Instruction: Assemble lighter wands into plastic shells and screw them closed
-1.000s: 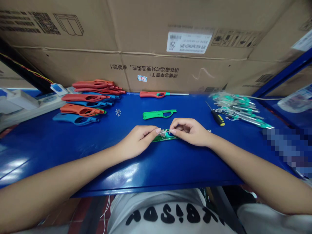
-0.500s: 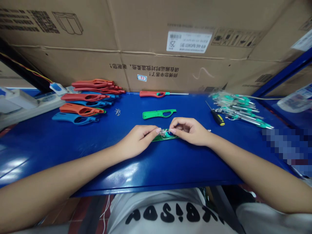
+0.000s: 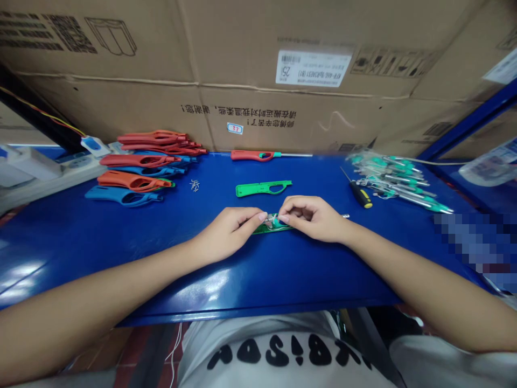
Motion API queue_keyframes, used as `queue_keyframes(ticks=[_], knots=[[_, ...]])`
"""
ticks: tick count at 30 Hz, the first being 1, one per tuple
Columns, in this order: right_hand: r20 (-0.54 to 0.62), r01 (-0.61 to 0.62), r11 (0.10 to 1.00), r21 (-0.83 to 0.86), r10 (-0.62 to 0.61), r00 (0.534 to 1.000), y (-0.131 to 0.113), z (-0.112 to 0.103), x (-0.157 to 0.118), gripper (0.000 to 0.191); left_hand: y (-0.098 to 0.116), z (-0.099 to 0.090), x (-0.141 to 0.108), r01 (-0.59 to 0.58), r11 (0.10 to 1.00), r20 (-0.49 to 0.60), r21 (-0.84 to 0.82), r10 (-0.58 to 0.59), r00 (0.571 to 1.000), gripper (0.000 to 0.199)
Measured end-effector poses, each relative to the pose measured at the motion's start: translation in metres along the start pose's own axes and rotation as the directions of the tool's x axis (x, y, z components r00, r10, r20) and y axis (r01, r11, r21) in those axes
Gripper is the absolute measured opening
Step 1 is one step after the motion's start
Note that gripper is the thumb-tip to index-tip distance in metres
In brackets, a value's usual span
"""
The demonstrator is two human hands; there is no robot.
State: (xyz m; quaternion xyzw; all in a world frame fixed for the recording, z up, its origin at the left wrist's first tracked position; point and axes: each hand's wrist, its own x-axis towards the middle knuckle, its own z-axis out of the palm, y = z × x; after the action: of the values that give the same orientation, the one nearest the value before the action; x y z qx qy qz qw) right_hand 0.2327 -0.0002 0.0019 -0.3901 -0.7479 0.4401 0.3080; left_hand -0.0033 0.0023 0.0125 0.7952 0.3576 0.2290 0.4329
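A green lighter handle half (image 3: 262, 230) lies on the blue table under my fingers, with a silver metal part (image 3: 269, 219), a teal piece and thin white wire (image 3: 281, 228) in it. My left hand (image 3: 226, 233) pinches the metal part at the handle's left end between thumb and forefinger. Closed in a pinch over the right side, my right hand (image 3: 313, 217) has its fingertips at the thin wire beside the teal piece. A metal rod tip (image 3: 346, 216) shows past the right hand; the rest of the rod is hidden behind it. Another green handle half (image 3: 264, 188) lies just beyond.
Red, orange and blue handle shells (image 3: 137, 180) are piled at left, near small screws (image 3: 194, 185) and a power strip (image 3: 81, 164). A red lighter (image 3: 255, 156) lies at the back. A screwdriver (image 3: 360, 194) and teal-and-metal lighter rods (image 3: 404, 180) are at right. Cardboard (image 3: 242, 81) stands behind.
My right fingertips have shifted slightly left, closer to the metal part, and more of the rod tip shows. The left hand keeps its place.
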Motion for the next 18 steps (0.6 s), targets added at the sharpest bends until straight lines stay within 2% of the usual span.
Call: queue_keyframes(ticks=[18], knots=[[-0.025,0.009,1.0,0.027,-0.008,1.0,0.0003,0.0026,0.0016,0.022,-0.0079,0.0042,0.0015,0.011,0.999,-0.009,0.034,-0.01,1.0,0.04]])
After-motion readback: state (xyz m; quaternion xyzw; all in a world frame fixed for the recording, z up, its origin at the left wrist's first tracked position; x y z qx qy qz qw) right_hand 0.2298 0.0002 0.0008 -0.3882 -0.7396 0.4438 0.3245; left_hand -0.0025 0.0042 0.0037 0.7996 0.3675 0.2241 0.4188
